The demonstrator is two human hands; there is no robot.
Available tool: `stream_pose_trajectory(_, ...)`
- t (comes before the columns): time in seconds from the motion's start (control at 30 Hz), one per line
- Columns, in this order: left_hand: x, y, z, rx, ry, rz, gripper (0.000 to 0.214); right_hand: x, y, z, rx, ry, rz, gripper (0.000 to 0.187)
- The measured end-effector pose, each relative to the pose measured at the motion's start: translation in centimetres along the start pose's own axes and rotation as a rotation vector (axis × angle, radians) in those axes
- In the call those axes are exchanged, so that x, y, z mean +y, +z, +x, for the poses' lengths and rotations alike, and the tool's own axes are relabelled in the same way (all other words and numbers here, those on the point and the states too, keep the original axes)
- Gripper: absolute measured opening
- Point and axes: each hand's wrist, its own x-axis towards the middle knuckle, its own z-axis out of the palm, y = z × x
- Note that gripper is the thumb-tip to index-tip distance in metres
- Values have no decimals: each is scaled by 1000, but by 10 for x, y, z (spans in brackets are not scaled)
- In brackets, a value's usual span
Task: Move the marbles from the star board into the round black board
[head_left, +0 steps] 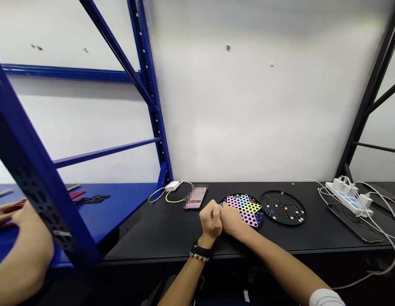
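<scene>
I see left hand (pixel 211 219) clenched, against right hand (pixel 231 219); right's fingers hidden, can't tell its grip, nor whether either holds anything. Star-patterned board (pixel 246 207) on black table (pixel 165 233), partly behind right hand. Round black tray (pixel 280 212) with scattered marbles just right of board. Phone (pixel 199 196) left.

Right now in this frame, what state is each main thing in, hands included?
Left hand: curled into a fist, against the right.
Right hand: fingers partly hidden.
Star board: flat, partly covered by the hands.
Round black tray: uncovered, scattered pieces inside.
Phone: screen lit.
Flat device: screen dark.
Power strip: adapters plugged in.
</scene>
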Motion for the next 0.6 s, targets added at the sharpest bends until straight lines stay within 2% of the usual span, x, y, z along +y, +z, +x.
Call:
stream_pose_trajectory(0.23,-1,0,0,-34,-33,32,37,4,9,1,38,-101,36,24)
stream_pose_trajectory(0.33,-1,-1,0,-37,-45,39,37,3,14,-7,35,-199,81,33)
stream_pose_trajectory(0.43,-1,-1,1,-68,-49,26,38,11,8,-18,86,-242,178,30)
stream_pose_trajectory(0.53,1,-1,2,-117,-62,26,38,45,-11,-22,220,-176,228,21)
stream_pose_trajectory(0.6,3,0,3,-138,-80,33,39,86,-27,-22,305,28,195,23)
